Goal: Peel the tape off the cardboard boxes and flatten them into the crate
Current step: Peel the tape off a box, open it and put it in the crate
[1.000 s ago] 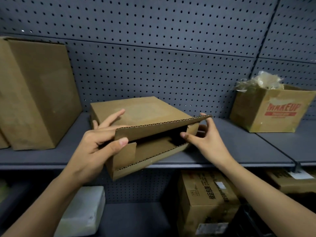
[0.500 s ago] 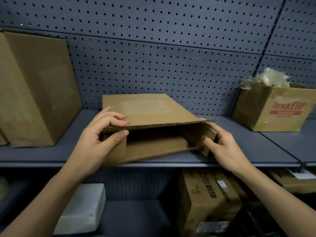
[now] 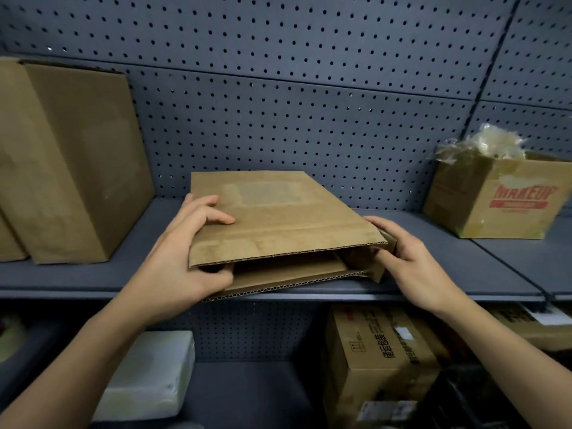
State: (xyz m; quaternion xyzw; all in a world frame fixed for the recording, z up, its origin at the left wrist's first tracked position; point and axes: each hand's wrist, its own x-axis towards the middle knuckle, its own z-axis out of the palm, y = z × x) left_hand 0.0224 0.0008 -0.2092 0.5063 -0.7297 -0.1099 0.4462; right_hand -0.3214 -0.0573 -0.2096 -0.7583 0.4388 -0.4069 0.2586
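A brown cardboard box (image 3: 278,221) lies on the grey shelf (image 3: 433,267), its open end toward me and its top panel pressed low, nearly flat. My left hand (image 3: 188,258) grips its left side, fingers on top and thumb under the top panel at the opening. At the right corner, my right hand (image 3: 405,258) holds the side flap, folded inward. No tape shows on this box. No crate is in view.
A tall cardboard box (image 3: 71,162) stands at the shelf's left. A box marked MAKEUP (image 3: 495,196), holding crumpled clear tape, sits at the right. Below the shelf are a white block (image 3: 148,376) and a printed box (image 3: 383,360). Pegboard backs the shelf.
The box has turned square to me and its top panel has come down, closing most of the gap. Both hands moved with it and stayed on its sides.
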